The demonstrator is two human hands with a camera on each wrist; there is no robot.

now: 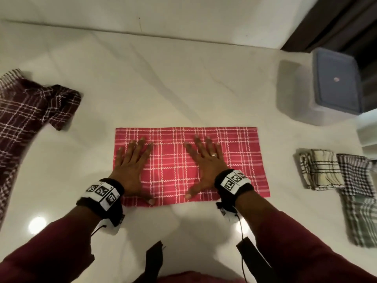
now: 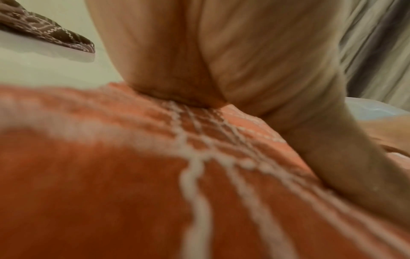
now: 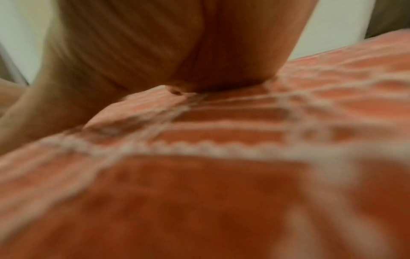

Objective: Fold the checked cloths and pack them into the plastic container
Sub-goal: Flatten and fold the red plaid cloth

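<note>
A red checked cloth (image 1: 240, 160) lies flat as a wide folded rectangle in the middle of the white surface. My left hand (image 1: 132, 166) presses palm-down on its left part with fingers spread straight. My right hand (image 1: 206, 162) presses flat on its middle, fingers spread too. Both wrist views show a palm against red cloth (image 2: 111, 192) (image 3: 199, 201), blurred. A dark maroon checked cloth (image 1: 30, 111) lies crumpled at the left. The plastic container (image 1: 318, 94) with a blue-grey lid stands at the far right.
Folded checked cloths (image 1: 326, 170) in cream, black-and-white and grey-green sit at the right edge. A white wall (image 1: 142, 15) runs along the back, and a dark curtain (image 1: 336, 21) hangs at the top right. A black strap (image 1: 155, 260) dangles near my body.
</note>
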